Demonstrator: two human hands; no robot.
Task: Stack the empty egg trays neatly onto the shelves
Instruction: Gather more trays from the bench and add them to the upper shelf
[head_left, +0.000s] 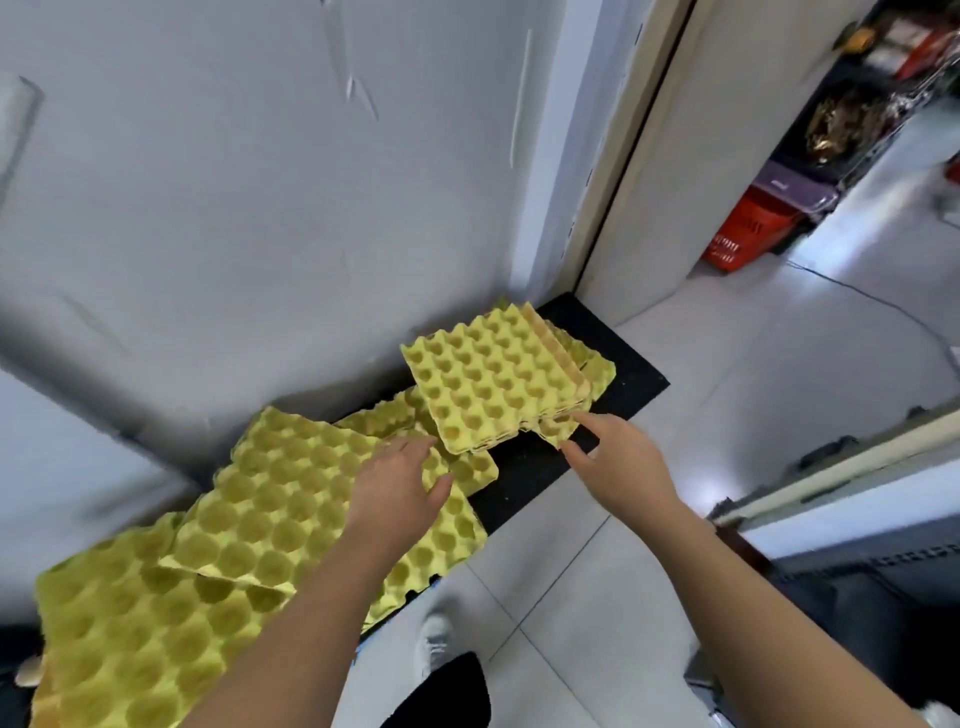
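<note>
Yellow egg trays lie on a black mat (628, 364) on the floor by the grey wall. A small stack of trays (493, 379) sits tilted at the far end. A single tray (291, 499) lies in the middle, and more trays (130, 634) pile up at the near left. My left hand (400, 483) rests flat on the middle tray's far corner, fingers spread. My right hand (618, 457) reaches toward the stack's near corner with fingers apart; its fingertips are at the edge of a tray below the stack, with nothing gripped.
A grey wall (260, 208) rises behind the trays. A doorway on the right leads to a room with a red basket (748, 228) and dark shelving. The tiled floor (779, 389) is to the right. My white shoe (436, 639) is near the bottom.
</note>
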